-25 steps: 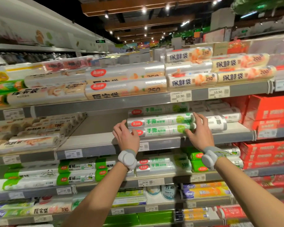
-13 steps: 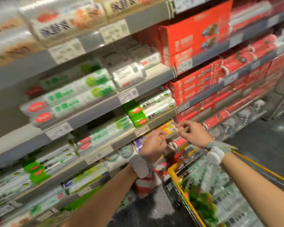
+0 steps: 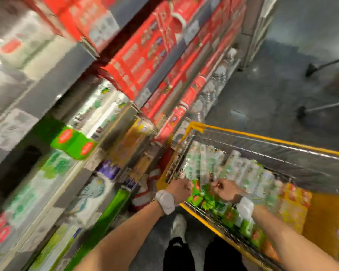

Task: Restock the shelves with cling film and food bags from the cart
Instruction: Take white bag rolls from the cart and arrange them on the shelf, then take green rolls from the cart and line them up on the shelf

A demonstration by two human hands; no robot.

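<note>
Head view, left hand [image 3: 181, 187], right hand [image 3: 226, 190] over cart rim [image 3: 196, 127], grasp untellable through blur

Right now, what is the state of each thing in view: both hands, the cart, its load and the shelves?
left hand: over the cart's near corner; blur hides any grip.
right hand: over the rolls, fingers curled; grip cannot be told.
cart: beside the shelves, loaded.
rolls: packed side by side in the cart.
shelves: stocked.
red boxes: stacked on the shelves.
</note>
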